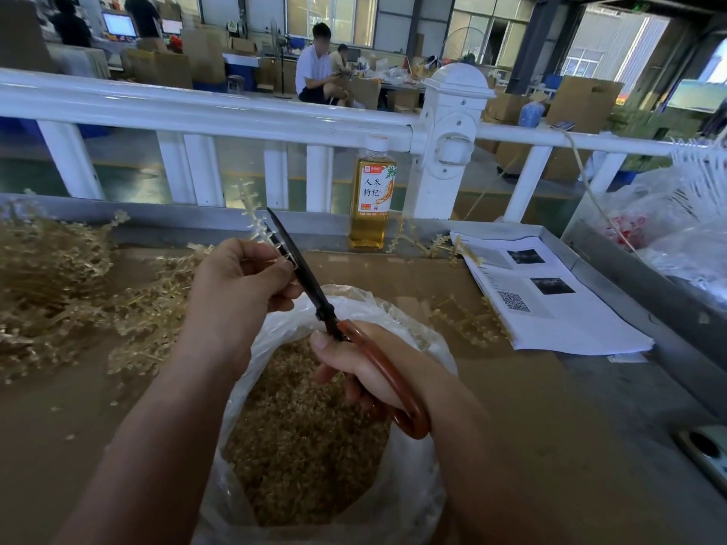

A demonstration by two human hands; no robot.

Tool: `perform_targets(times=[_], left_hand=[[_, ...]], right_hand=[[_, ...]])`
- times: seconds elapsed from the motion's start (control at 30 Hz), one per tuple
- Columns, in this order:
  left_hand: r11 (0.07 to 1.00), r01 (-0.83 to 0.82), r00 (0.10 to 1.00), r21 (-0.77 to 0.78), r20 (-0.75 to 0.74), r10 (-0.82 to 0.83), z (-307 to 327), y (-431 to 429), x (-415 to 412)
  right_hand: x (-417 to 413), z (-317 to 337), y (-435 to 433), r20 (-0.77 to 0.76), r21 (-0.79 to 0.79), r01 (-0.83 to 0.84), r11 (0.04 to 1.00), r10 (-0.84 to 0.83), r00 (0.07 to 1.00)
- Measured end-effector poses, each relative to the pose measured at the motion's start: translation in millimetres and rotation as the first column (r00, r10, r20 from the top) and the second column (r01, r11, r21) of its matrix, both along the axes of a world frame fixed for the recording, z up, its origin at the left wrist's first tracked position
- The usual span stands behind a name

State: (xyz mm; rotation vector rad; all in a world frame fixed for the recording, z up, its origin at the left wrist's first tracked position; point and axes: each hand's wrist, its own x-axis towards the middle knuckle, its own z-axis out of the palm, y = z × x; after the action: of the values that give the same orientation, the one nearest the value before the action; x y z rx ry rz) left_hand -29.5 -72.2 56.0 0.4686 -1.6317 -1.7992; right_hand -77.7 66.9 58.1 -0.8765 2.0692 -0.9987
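Note:
My left hand [240, 281] grips a pale plastic sprue strip [251, 214] that sticks up and away from it. My right hand [373, 371] grips black scissors [303, 277] by their red-brown handles [397, 383]. The blades point up and left and close around the strip just above my left fingers. Below both hands stands an open clear plastic bag [393, 501] filled with small tan cut pieces [307, 434].
A heap of uncut tan sprue strips [51, 285] lies on the brown table at left, with loose ones [468, 316] at right. A drink bottle [371, 198] stands by the white railing [236, 116]. Printed papers [550, 304] and plastic bags [676, 214] lie right. A phone [704, 450] sits near the right edge.

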Motion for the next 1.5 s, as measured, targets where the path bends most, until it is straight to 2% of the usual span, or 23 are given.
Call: perform_targets(times=[0.27,0.5,0.73,1.13,1.5], left_hand=[[0.997,0.061,0.998,0.055,-0.026,-0.059,1.6,-3.1,1.3],[0.998,0.052,0.999,0.030,-0.004,-0.051,-0.9,-5.1,1.3],[0.998,0.056,0.998,0.029,-0.006,-0.056,-1.8,-6.5,1.5],[0.994,0.086,0.995,0.064,-0.060,-0.082,1.2,-8.2,3.7],[0.991,0.131,0.991,0.029,-0.028,-0.131,2.0,-3.7,2.7]], right_hand=[[-3.3,-3.3,-2.7,-0.035,-0.049,-0.010,0.999,0.008,0.999],[-5.0,-6.6,-3.1,0.004,-0.046,-0.024,0.999,0.024,1.000],[-7.3,-8.9,-1.3,-0.061,-0.055,-0.030,0.998,0.027,0.998],[-6.6,-5.3,0.9,-0.039,-0.067,-0.048,0.997,0.045,0.998],[-5.5,-5.7,-1.1,-0.082,-0.093,-0.056,0.994,0.048,0.995]])
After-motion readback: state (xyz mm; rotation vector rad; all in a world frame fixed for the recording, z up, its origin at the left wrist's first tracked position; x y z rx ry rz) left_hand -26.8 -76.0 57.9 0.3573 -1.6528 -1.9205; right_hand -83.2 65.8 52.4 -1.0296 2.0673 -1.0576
